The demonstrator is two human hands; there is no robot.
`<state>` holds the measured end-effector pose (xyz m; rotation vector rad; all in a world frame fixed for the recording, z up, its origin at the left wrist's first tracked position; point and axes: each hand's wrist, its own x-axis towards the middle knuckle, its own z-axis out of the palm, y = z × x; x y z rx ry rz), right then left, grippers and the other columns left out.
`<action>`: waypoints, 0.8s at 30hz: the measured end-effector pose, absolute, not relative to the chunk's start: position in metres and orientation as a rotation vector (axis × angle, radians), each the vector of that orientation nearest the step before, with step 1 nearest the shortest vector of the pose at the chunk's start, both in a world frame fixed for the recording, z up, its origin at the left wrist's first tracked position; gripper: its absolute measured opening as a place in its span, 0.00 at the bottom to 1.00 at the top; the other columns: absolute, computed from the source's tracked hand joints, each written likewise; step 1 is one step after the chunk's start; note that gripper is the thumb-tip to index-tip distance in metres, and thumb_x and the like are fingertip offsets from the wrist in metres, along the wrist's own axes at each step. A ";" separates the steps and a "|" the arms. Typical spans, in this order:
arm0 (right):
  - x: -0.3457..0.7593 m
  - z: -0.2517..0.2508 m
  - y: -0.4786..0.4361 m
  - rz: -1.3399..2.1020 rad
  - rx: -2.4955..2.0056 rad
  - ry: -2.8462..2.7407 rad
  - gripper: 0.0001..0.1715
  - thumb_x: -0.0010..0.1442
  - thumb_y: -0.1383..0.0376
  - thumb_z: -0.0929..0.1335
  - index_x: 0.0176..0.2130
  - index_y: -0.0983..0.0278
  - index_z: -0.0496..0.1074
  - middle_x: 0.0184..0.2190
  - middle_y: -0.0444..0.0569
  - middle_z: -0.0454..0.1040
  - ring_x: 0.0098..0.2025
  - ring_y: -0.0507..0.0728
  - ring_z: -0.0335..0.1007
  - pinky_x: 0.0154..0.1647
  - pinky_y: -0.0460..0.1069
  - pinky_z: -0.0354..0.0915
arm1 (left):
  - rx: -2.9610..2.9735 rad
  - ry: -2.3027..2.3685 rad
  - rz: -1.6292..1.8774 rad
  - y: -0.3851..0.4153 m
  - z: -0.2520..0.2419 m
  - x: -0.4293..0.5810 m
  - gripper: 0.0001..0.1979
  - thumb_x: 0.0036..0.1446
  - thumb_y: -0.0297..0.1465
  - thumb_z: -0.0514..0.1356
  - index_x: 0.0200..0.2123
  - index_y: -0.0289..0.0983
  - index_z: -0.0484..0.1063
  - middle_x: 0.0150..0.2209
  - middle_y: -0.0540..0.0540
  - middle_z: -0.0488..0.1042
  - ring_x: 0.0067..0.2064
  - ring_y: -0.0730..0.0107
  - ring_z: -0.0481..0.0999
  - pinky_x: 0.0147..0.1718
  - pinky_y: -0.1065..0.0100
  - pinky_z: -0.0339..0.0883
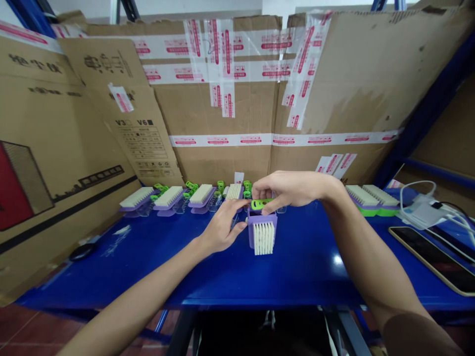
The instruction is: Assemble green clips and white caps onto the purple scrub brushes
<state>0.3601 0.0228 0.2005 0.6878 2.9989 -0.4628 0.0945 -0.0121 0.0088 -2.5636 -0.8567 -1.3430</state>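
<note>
In front of me on the blue table is a purple brush (264,238) with rows of cream bristles facing me. My right hand (291,190) pinches a bright green plastic piece (260,203) with dark holes at the brush's top. From the left, my left hand (222,226) holds the purple body's side, its thumb against the edge and its fingertips near the green piece. Behind my hands stands a row of similar brushes, among them one brush (202,195) with clear and green parts beside it. My right fingers partly hide how the green piece meets the brush.
At the right, two brushes with green bases (371,198) sit beside a white charger (425,210) with cables. A phone (440,259) lies near the table's right edge. Taped cardboard (230,106) walls the back and left. A black round object (82,251) lies at the left.
</note>
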 end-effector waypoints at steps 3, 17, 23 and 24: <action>0.357 0.200 0.022 -0.460 0.717 2.974 0.13 0.70 0.59 0.78 0.50 0.64 0.79 0.43 0.48 0.82 0.40 0.57 0.75 0.41 0.51 0.66 | -2.565 -0.854 -1.337 -0.012 0.009 0.094 0.30 0.84 0.53 0.50 0.76 0.41 0.64 0.62 0.33 0.81 0.60 0.47 0.81 0.61 0.45 0.77; 0.352 0.195 0.023 -0.469 0.723 2.936 0.15 0.71 0.59 0.78 0.52 0.64 0.79 0.43 0.48 0.81 0.38 0.56 0.73 0.38 0.51 0.64 | -2.571 -0.871 -1.314 -0.012 0.008 0.093 0.31 0.84 0.53 0.50 0.76 0.41 0.65 0.61 0.33 0.81 0.59 0.46 0.82 0.60 0.44 0.77; 0.352 0.195 0.023 -0.444 0.732 2.942 0.15 0.71 0.59 0.78 0.52 0.64 0.79 0.43 0.48 0.81 0.38 0.57 0.73 0.37 0.51 0.64 | -2.571 -0.863 -1.316 -0.011 0.008 0.093 0.31 0.84 0.54 0.51 0.76 0.41 0.65 0.61 0.33 0.81 0.59 0.46 0.82 0.60 0.44 0.78; 0.352 0.195 0.024 -0.437 0.725 2.950 0.15 0.71 0.58 0.78 0.52 0.64 0.79 0.43 0.48 0.81 0.39 0.57 0.74 0.38 0.51 0.64 | -2.569 -0.860 -1.319 -0.011 0.008 0.093 0.31 0.84 0.54 0.51 0.76 0.41 0.65 0.61 0.33 0.81 0.59 0.46 0.82 0.60 0.44 0.78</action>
